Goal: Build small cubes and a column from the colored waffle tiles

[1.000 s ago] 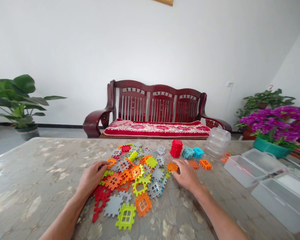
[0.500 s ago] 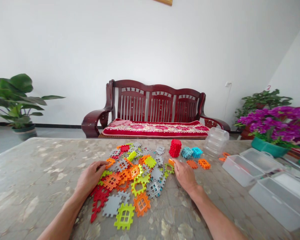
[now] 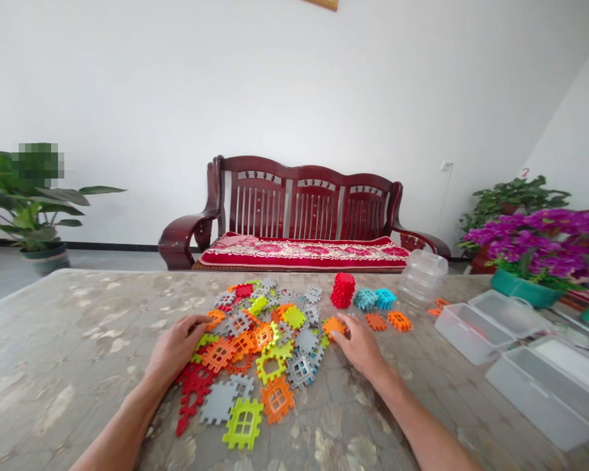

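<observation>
A loose heap of flat plastic interlocking building tiles, in grey, orange, lime and red, lies on the table. My left hand (image 3: 174, 350) rests at the heap's left edge, fingers stretched toward an orange tile (image 3: 216, 318) and thumb slightly apart; it grips nothing that I can see. On the heap's right side, my right hand (image 3: 359, 345) pinches a solid orange tile (image 3: 333, 328) between thumb and fingers. Just beyond that hand stand a tall red stack of tiles (image 3: 342, 290) and lower stacks in grey-blue (image 3: 366, 299) and bright blue (image 3: 385, 298).
Orange tiles (image 3: 399, 321) lie right of my right hand. A clear plastic container (image 3: 423, 278) stands behind them. Translucent boxes (image 3: 544, 392) sit at the right, near purple flowers (image 3: 544, 242) in a teal pot. A wooden bench (image 3: 294, 203) is beyond the table (image 3: 88, 340).
My right hand's fingers have opened out from a tighter curl, and the orange tile at their tips now shows almost whole. The left hand stays in place.
</observation>
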Demonstrator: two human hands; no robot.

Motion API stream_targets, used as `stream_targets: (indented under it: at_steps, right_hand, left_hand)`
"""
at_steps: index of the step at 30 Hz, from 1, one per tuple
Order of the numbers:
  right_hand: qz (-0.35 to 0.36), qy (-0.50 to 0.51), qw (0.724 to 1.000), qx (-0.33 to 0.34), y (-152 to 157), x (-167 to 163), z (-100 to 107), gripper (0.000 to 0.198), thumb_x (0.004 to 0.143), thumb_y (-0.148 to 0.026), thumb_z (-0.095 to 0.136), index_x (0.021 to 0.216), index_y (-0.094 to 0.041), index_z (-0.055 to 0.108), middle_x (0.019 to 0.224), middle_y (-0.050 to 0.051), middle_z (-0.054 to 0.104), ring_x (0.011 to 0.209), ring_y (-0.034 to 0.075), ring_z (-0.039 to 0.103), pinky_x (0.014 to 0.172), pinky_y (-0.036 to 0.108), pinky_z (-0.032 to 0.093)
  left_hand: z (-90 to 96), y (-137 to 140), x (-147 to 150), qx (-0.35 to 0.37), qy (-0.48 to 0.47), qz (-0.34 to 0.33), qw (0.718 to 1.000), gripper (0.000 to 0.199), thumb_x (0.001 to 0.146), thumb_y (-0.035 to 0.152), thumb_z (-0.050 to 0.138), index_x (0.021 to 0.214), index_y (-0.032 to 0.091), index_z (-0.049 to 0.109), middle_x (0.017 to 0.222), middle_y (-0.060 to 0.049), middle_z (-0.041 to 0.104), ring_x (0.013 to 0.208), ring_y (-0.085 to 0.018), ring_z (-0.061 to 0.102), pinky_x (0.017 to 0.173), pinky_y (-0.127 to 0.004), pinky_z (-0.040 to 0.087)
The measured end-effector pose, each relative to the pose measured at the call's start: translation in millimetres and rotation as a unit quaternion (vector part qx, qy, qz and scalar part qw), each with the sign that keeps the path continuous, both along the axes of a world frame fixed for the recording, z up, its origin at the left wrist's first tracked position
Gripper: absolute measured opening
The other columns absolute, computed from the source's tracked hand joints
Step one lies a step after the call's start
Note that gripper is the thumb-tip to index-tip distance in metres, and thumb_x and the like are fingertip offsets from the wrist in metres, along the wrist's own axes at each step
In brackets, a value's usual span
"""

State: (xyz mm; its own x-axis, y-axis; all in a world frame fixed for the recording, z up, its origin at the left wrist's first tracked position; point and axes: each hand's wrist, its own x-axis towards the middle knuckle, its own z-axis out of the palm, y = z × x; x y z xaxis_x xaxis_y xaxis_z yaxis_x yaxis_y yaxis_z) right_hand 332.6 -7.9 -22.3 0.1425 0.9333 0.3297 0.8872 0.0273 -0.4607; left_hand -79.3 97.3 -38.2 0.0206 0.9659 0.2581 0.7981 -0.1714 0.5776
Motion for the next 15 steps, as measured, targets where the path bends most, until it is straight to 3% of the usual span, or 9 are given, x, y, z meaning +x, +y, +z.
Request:
stream_targets:
  at_steps: [4, 9, 13, 15]
  right_hand:
    - [-0.006, -0.026, 0.999, -0.023, -3, -5, 4, 0.055, 0.078, -0.027, 0.065, 0.131, -0.015, 0.057, 0.130, 0.013, 0.063, 0.120, 0.026, 0.057, 0.106, 0.038, 0.041]
    - [-0.012, -0.034, 0.999, -0.018, -5, -9, 4, 0.055, 0.077, -0.023, 0.064, 0.131, -0.018, 0.057, 0.129, 0.011, 0.064, 0.120, 0.025, 0.058, 0.106, 0.038, 0.041]
    - [-0.042, -0.024, 0.997, 0.064, -6, 9, 10, 0.050, 0.079, -0.027, 0.060, 0.128, -0.021, 0.059, 0.126, 0.009, 0.065, 0.117, 0.025, 0.058, 0.104, 0.038, 0.042]
    - [-0.089, -0.024, 0.989, 0.114, -7, 30, 15, 0.048, 0.079, -0.032, 0.059, 0.126, -0.019, 0.060, 0.124, 0.010, 0.066, 0.115, 0.026, 0.059, 0.103, 0.039, 0.043]
  left_hand:
    - [3.7, -2, 1, 0.001, -0.006, 0.000, 1.000, 0.038, 0.080, 0.044, 0.046, 0.096, 0.025, 0.075, 0.108, -0.004, 0.075, 0.100, -0.025, 0.068, 0.090, -0.032, 0.051]
    - [1.6, -1, 0, -0.004, -0.005, 0.000, 1.000, 0.038, 0.080, 0.044, 0.046, 0.097, 0.026, 0.075, 0.109, -0.004, 0.075, 0.101, -0.024, 0.067, 0.090, -0.031, 0.050]
    - [-6.3, 3, -4, -0.001, -0.008, -0.008, 1.000, 0.039, 0.081, 0.047, 0.045, 0.099, 0.027, 0.074, 0.110, -0.003, 0.074, 0.101, -0.024, 0.067, 0.092, -0.031, 0.049]
    - [-9.3, 5, -5, -0.004, -0.010, -0.010, 1.000, 0.040, 0.082, 0.048, 0.045, 0.101, 0.027, 0.073, 0.111, -0.004, 0.074, 0.102, -0.025, 0.067, 0.094, -0.032, 0.049]
